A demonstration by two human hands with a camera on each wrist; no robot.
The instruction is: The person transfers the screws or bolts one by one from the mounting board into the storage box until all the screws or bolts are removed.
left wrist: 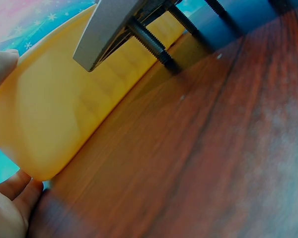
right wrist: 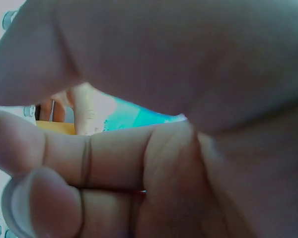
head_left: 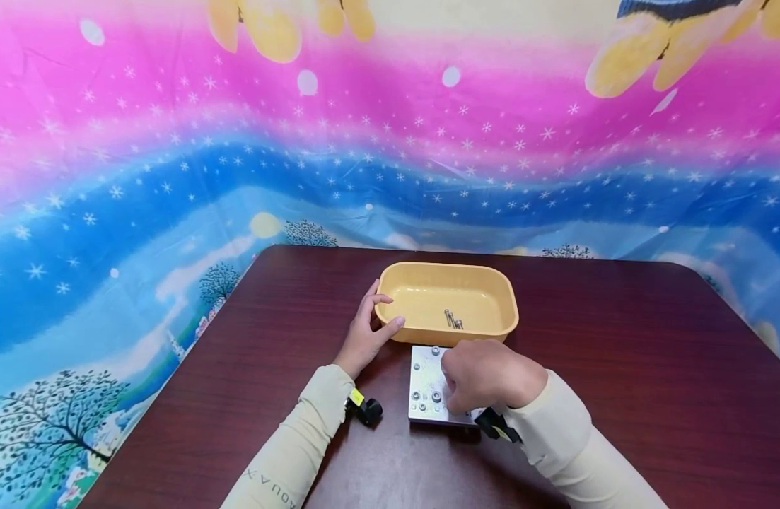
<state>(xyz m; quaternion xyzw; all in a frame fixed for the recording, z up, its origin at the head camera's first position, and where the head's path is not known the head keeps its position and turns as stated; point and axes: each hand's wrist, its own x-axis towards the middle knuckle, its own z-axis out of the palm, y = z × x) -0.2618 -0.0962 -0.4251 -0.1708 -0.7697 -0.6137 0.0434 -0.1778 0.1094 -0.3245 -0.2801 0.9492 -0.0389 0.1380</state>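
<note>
My left hand (head_left: pixel 365 331) holds the left end of a yellow plastic bin (head_left: pixel 450 338), its thumb and fingers about the corner. A few metal screws (head_left: pixel 450 319) lie inside the bin. Just in front of it is a silver metal plate (head_left: pixel 426 380) with several socket-head screws (head_left: pixel 436 397) set in it. Threaded shanks (left wrist: pixel 150 40) stick out below the plate in the left wrist view. Over the plate's right part, my right hand (head_left: pixel 491 375) has its fingers curled, pinching a small dark metal piece, seemingly a screw, at the left edge of the right wrist view; the fingers hide most of it.
Everything stands on a dark red-brown wooden table (head_left: pixel 619 339). A patterned pink and blue cloth (head_left: pixel 390 141) hangs behind and beside it. Each wrist wears a small black camera (head_left: pixel 368 410), the left one low beside the plate.
</note>
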